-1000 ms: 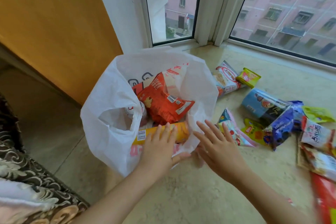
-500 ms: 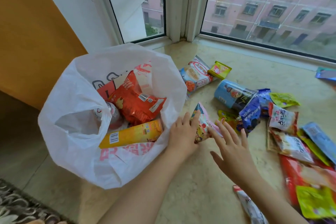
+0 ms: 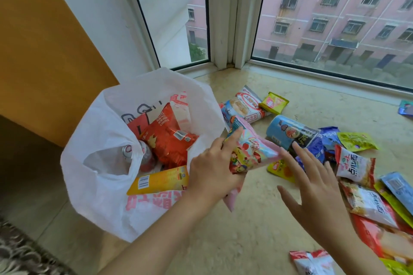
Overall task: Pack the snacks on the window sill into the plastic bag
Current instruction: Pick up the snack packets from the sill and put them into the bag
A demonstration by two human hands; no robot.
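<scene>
A white plastic bag stands open on the left end of the sill. Inside lie a red snack packet, a yellow tube and a bottle. My left hand grips a pink cartoon-printed snack packet, lifted off the sill just right of the bag's rim. My right hand hovers open beside that packet, fingers spread, holding nothing. More snacks lie on the sill to the right: a blue cylinder can, a red-and-white packet and a white-and-red packet.
The marble window sill runs to window frames at the back. A yellow wall panel stands on the left. Several packets crowd the right edge, one lies near the front. A patterned cushion sits bottom left.
My left hand left the yellow tube in the bag, moved right, took hold of the pink packet and lifted it. My right hand shifted right. The camera turned right.
</scene>
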